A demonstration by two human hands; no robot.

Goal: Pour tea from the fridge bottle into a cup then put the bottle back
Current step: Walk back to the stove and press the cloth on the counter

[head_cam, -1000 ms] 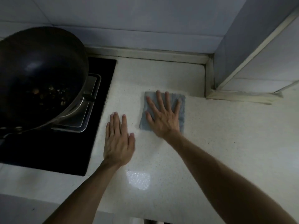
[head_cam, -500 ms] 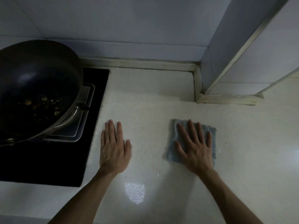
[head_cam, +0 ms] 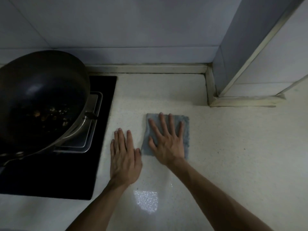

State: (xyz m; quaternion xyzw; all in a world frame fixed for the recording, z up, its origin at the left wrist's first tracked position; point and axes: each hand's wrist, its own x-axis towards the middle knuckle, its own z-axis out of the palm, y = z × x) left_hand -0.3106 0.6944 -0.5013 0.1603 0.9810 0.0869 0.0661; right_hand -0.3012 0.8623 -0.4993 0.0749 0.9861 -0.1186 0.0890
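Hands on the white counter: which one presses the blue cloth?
The right hand, flat on the blue-grey square cloth; the left hand rests on bare countertop.

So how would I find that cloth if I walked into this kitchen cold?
Start at the black cooktop with the dark wok on it, then move right onto the pale speckled counter. The cloth lies flat there under the right hand, with the left hand flat on bare counter beside it. It is the only blue-grey, fuzzy rectangle on that light surface.
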